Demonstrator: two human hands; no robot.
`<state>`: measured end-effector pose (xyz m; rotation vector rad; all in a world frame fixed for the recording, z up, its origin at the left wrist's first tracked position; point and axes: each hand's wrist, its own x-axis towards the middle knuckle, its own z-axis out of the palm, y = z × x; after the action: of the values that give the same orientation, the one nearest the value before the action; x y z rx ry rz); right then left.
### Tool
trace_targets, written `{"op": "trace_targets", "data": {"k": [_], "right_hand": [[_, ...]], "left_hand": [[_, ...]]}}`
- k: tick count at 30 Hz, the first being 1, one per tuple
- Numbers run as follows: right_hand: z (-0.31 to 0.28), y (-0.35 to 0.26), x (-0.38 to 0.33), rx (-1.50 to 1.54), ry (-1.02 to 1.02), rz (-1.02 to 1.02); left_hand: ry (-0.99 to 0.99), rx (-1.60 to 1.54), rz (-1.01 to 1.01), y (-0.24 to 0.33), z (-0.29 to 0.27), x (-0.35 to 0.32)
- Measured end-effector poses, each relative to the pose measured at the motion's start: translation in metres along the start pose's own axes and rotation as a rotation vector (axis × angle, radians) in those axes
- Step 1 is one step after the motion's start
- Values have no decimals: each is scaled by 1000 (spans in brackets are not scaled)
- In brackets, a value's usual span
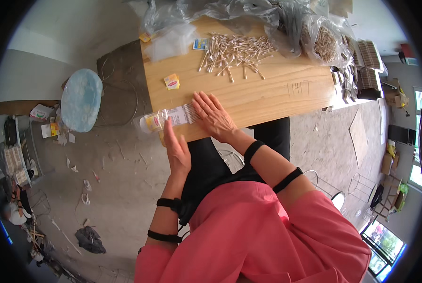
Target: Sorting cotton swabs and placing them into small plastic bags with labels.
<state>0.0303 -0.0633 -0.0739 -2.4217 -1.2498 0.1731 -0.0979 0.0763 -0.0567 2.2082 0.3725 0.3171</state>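
A clear plastic bag (152, 121) with a yellow and white label lies across the near left corner of the wooden table. Slim cotton swabs (190, 113) show in a row at its right end. My right hand (215, 118) rests flat over that end, fingers stretched out and side by side. Edge-on against the bag's near side, my left hand (177, 150) has its fingers straight and pointing away from me; its palm side is partly hidden. Beyond the bag is a small yellow and white card (171, 81). Loose cotton swabs (239, 49) are heaped farther back.
Flat clear bags (173, 41) and a blue card (200, 44) lie left of the heap on the table (277, 96). Crumpled plastic (211, 10) lines the back edge. A bag full of swabs (325, 45) stands back right. A blue oval stool (81, 100) is at left.
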Motion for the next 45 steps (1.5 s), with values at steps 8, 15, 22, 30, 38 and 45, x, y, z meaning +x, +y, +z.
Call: {"op": "trace_targets", "data": {"k": [8,15,22,30,38,45], "right_hand": [[6,-4,1,-156,9,2],[13,-8,0,-3,63,97],[21,-10,-9,-70,101,130],[21,-16,-7,-63,122,174],[32,-37,3,-119,127,203],[42,-63,21,-63,150,180]], "left_hand": [[-341,487,173,12,7,14],[-392,526,212,1,18,38],[-435,605,157,13,2,35],[-268,661,121,-40,-49,31],[-346,480,145,-61,-48,32],[-322,206,283,-81,-49,33]]}}
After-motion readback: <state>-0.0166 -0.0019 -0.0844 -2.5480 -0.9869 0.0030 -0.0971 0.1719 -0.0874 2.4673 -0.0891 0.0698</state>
